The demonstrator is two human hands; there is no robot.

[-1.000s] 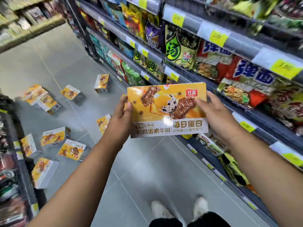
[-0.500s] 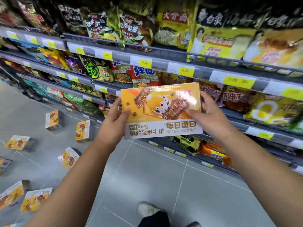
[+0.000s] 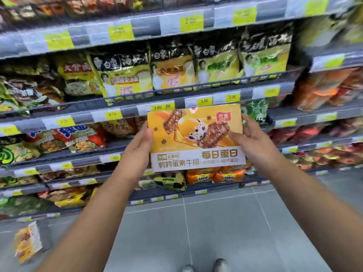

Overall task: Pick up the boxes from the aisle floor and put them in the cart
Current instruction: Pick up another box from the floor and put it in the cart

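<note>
I hold a flat yellow-orange box (image 3: 193,137) with a white band of print along its bottom, upright and at chest height in front of the shelves. My left hand (image 3: 138,147) grips its left edge and my right hand (image 3: 248,139) grips its right edge. Another box (image 3: 27,242) of the same kind lies on the grey floor at the lower left, blurred. No cart is in view.
Shelving (image 3: 176,89) full of snack bags with yellow price tags fills the view ahead from left to right. Grey tiled floor (image 3: 225,228) lies below it. The tips of my shoes (image 3: 204,266) show at the bottom edge.
The view has swung right, from along the aisle to facing the shelves. The scattered floor boxes have slid out to the left. Both hands keep the same hold on the box.
</note>
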